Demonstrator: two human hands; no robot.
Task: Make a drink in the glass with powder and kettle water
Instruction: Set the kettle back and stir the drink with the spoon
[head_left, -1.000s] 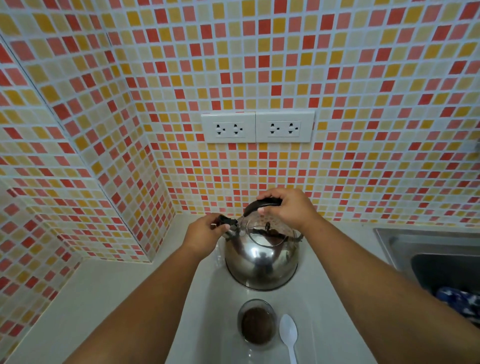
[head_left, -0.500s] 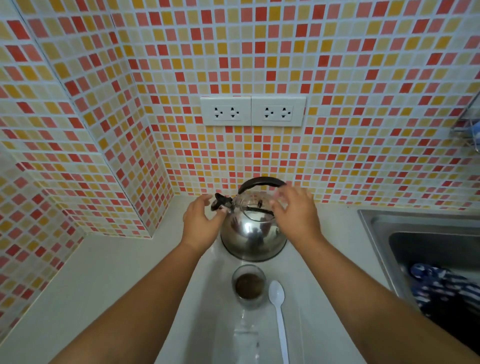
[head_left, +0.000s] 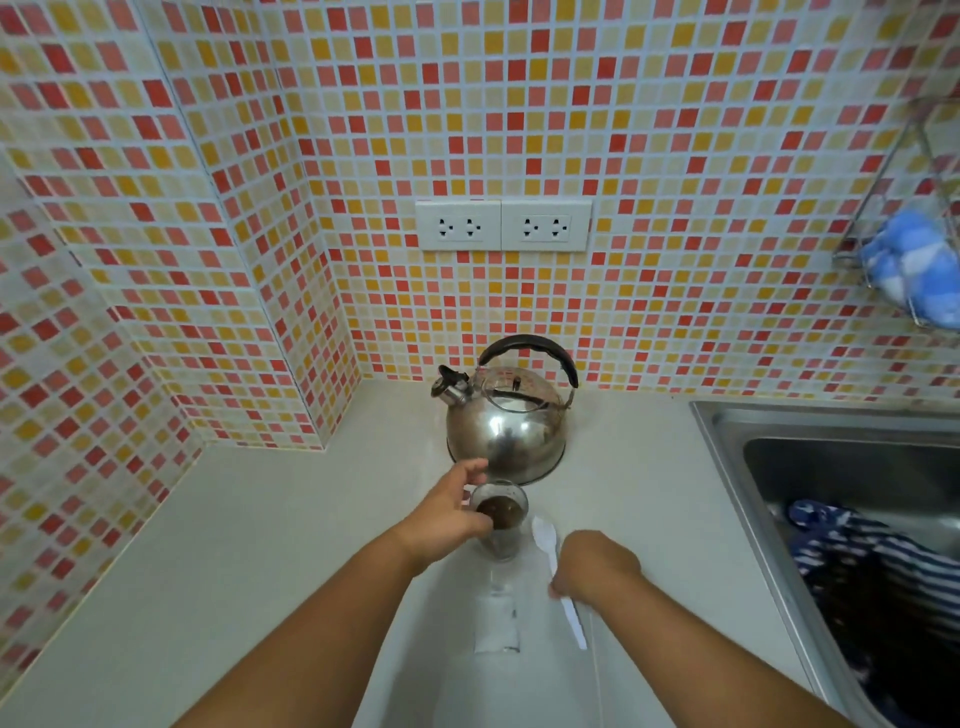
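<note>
Bright, even, diffuse light, no hard shadows. Wide-angle distortion: tile wall (head_left: 675, 156) lines bow toward the frame edges. Glare patches on the kettle (head_left: 506, 431) body, which mirrors the tiles. Soft sheen on the surface (head_left: 260, 545) at lower centre. Centre sharp; blue cloth (head_left: 914, 270) at right edge blurred.

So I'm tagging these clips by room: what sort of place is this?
Most likely a home kitchen: a steel sink set into a pale counter, a whistling kettle against a mosaic-tiled wall with sockets, and a glass holding brown powder.
</note>
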